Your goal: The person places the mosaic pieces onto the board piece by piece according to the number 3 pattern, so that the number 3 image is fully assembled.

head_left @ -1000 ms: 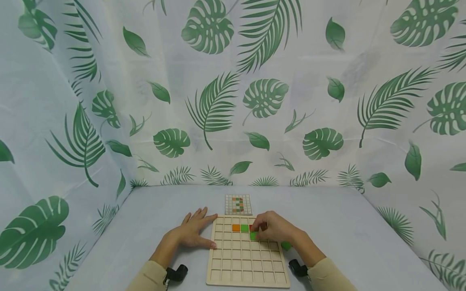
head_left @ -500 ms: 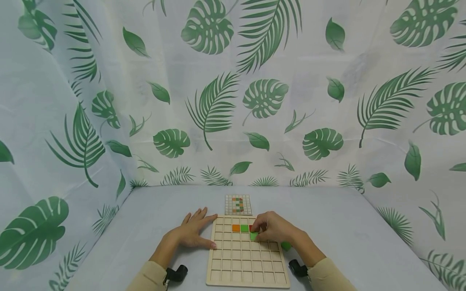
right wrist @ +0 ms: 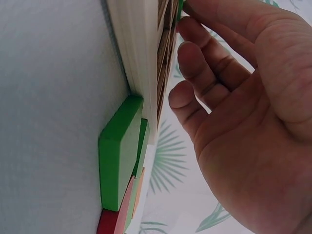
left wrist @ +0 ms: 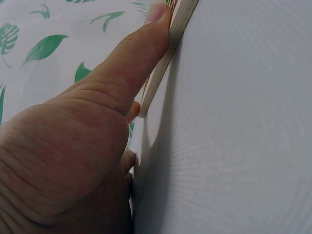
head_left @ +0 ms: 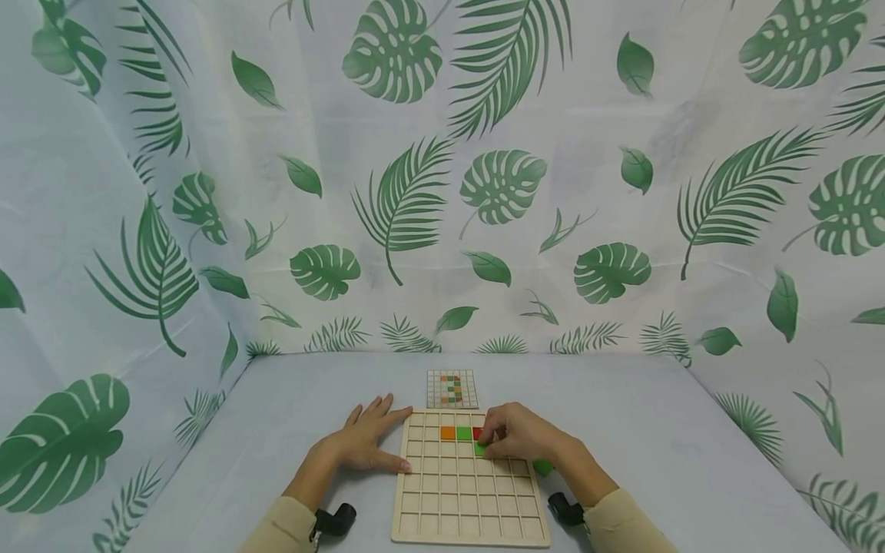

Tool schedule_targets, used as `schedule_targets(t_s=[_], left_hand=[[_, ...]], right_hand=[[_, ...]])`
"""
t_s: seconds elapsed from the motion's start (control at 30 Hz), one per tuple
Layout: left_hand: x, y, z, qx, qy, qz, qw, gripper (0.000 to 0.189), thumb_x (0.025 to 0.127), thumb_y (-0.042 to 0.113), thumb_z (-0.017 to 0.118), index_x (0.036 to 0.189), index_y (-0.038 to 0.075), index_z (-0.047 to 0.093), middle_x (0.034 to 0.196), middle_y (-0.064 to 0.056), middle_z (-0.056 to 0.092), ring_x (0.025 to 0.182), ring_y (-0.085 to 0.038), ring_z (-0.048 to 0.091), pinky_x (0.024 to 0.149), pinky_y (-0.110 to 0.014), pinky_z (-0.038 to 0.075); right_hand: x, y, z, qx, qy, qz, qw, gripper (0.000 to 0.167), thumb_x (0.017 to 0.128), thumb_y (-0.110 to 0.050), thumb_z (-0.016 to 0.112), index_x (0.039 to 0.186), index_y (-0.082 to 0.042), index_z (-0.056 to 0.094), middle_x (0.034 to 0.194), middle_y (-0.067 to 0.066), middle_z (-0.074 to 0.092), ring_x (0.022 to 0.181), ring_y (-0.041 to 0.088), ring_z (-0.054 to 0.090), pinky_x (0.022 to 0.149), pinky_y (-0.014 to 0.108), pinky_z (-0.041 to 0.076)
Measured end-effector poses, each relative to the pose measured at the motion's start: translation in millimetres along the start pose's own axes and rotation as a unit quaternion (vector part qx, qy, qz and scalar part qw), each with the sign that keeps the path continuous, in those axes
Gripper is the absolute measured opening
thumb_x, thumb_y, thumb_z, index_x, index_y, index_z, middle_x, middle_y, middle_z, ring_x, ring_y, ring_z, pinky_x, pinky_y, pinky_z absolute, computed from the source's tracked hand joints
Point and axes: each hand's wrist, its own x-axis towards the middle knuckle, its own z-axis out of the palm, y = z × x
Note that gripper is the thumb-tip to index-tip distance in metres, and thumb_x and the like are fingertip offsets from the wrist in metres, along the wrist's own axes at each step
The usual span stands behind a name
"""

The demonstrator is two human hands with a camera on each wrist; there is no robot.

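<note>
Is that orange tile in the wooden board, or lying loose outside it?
In: the orange tile sits in one of the grid cells of the wooden board, beside a green tile.

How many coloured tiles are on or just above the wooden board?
4: an orange tile, a green tile and a red tile in one row; another green tile at the right hand, just nearer than the red. The hand may hide more.

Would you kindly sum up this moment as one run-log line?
left hand: touching left edge of grid board; right hand: pinching green tile; row above: orange tile, second green tile, red tile
</note>
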Motion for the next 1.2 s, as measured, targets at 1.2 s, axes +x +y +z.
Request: schedule_targets(t_s=[1.2], left_hand=[[0.4,0.1,0.0,0.005,-0.001,-0.001,1.0000,0.105,0.078,0.070,0.079,0.163,0.029,0.035,0.174,-0.022,0.012,0.161,-0.044,0.008,0.128,-0.068,0.003]], right_hand=[[-16.5,15,-16,-0.008,0.079,-0.007,0.9968,0.019,0.093,-0.025,0.080,0.110,-0.018,0.081,0.096,-0.010,0.073,0.078,0.010,0.060,0.066,0.026,0.053]])
